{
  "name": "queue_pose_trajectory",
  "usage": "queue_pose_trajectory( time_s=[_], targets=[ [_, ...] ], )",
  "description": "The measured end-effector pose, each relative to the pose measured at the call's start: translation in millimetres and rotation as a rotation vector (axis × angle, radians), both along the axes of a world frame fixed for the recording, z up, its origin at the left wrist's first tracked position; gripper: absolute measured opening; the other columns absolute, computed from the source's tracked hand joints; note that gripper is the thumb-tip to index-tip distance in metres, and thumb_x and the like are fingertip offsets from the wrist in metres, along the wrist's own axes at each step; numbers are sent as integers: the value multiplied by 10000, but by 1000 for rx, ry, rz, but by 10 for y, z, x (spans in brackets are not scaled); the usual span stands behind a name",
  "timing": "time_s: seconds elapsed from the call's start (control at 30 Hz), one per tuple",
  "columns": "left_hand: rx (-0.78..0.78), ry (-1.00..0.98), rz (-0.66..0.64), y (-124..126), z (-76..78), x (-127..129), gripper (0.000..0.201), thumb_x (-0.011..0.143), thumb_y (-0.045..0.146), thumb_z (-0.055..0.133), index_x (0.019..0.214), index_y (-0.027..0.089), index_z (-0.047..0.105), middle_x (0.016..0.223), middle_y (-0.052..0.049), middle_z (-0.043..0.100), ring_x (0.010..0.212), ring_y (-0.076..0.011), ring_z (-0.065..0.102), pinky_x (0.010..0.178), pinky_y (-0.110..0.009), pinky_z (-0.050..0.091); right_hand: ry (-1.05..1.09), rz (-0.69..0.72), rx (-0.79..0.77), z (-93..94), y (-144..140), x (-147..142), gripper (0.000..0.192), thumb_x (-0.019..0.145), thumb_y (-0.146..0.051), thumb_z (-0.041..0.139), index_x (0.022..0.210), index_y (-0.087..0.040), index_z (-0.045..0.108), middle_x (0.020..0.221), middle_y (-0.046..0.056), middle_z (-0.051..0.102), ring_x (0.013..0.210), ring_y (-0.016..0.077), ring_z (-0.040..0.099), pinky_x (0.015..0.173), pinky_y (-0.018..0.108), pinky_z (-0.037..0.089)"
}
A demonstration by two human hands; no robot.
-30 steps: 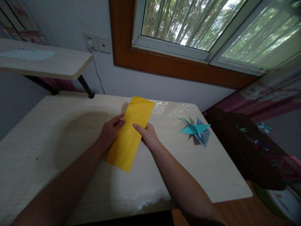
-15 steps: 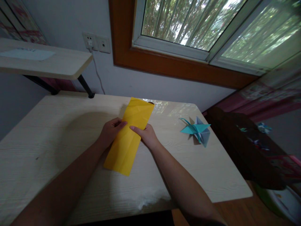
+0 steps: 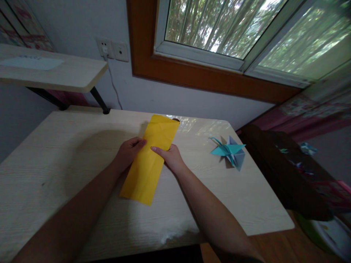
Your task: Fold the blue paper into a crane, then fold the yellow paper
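Note:
A long yellow sheet of paper [image 3: 149, 160], folded into a narrow rectangle, lies slanted on the pale wooden table [image 3: 68, 164]. My left hand [image 3: 127, 153] grips its left edge near the middle, thumb on top. At the right edge my right hand [image 3: 170, 157] holds the same sheet, its thumb pressing across the surface. The two thumbs nearly meet on the paper.
Two folded paper cranes, one teal [image 3: 226, 149] and one grey-blue [image 3: 238, 157], sit on the table's right side. A raised wooden shelf [image 3: 63, 75] stands at the back left. A dark chair [image 3: 287, 171] is beyond the right edge. Wall sockets [image 3: 112, 49] and a window are behind.
The yellow paper has slid slightly toward me and to the left. My hands moved a little with it, the right thumb reaching further across the sheet.

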State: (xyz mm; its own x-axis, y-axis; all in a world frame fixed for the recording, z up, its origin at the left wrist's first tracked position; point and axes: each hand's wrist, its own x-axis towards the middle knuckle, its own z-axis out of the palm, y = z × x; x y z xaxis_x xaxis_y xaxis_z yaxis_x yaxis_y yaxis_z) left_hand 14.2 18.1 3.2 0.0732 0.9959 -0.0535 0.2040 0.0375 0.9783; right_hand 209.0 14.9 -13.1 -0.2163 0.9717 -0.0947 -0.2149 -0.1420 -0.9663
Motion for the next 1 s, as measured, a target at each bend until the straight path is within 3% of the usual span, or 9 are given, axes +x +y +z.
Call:
queue_pose_trajectory(
  time_s=[0.27, 0.43, 0.67, 1.0],
  targets=[
    [-28, -95, 36, -33, 47, 36, 395, 832, 580, 677, 783, 190, 637, 736, -3, 628, 639, -151, 523, 563, -252, 400, -12, -2, 6, -22, 21, 34, 431, 740, -518, 834, 1028, -201, 789, 1106, 91, 791, 983, 279, 746, 929, 441, 593],
    [12, -54, 97, -13, 35, 41, 375, 862, 560, 636, 764, 200, 600, 720, 4, 609, 640, -152, 521, 560, -246, 410, 41, -29, 40, -21, 41, 33, 397, 776, -511, 809, 1050, -226, 784, 1118, 72, 787, 993, 267, 742, 962, 436, 571],
    [-115, -204, -74, -1, 13, 5, 529, 730, 618, 779, 1016, 178, 714, 961, -76, 763, 835, -253, 700, 705, -324, 556, 4, 16, 42, -17, 27, 58, 378, 779, -506, 810, 1043, -237, 786, 1081, 62, 791, 970, 265, 742, 923, 429, 582],
    [-206, -194, -71, -26, -6, -5, 473, 687, 544, 843, 955, 159, 783, 958, -101, 797, 828, -279, 738, 713, -357, 583, -69, 48, 55, 17, 11, 54, 393, 724, -500, 847, 1016, -241, 799, 1071, 53, 795, 954, 269, 742, 893, 422, 585]
  ],
)
